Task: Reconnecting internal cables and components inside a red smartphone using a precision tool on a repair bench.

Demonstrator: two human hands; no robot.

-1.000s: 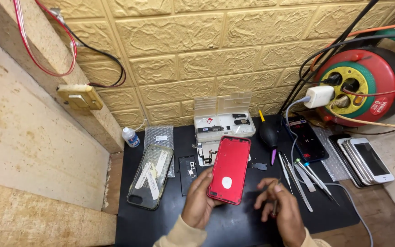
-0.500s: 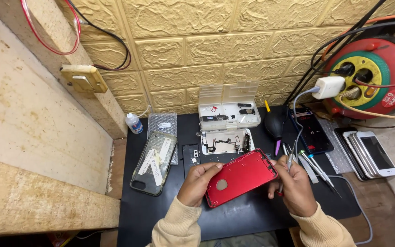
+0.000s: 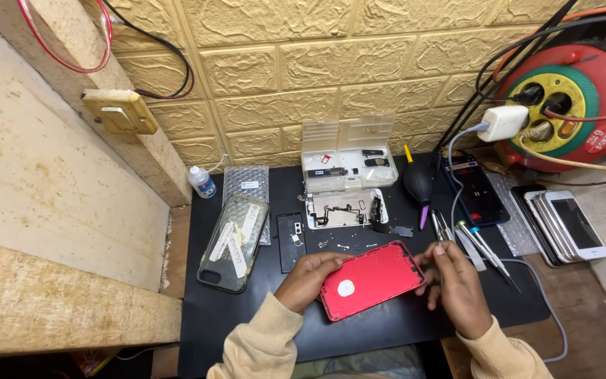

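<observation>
Both hands are holding a red phone back housing [image 3: 372, 279] over the black mat [image 3: 205, 323]: left hand [image 3: 308, 278] fingers gripping its left edge, right hand [image 3: 452, 281] fingers pinching its right edge beside the tweezers [image 3: 440, 228]. A clear phone case [image 3: 234, 243] is lying well left.

A black work mat [image 3: 247, 323] covers the bench, with bare brown wood [image 3: 590, 330] showing past its right edge. On the mat lie a clear phone case [image 3: 235, 243], a sheet of bubble wrap [image 3: 244, 184], a small white bottle [image 3: 203, 183], an open clear parts box [image 3: 348, 151], a white parts tray [image 3: 345, 209], a black air blower [image 3: 421, 180], a dark phone [image 3: 475, 191] (plugged to a grey cable) and screwdrivers [image 3: 482, 245]. A stack of phones [image 3: 562, 224] rests at the right.
</observation>
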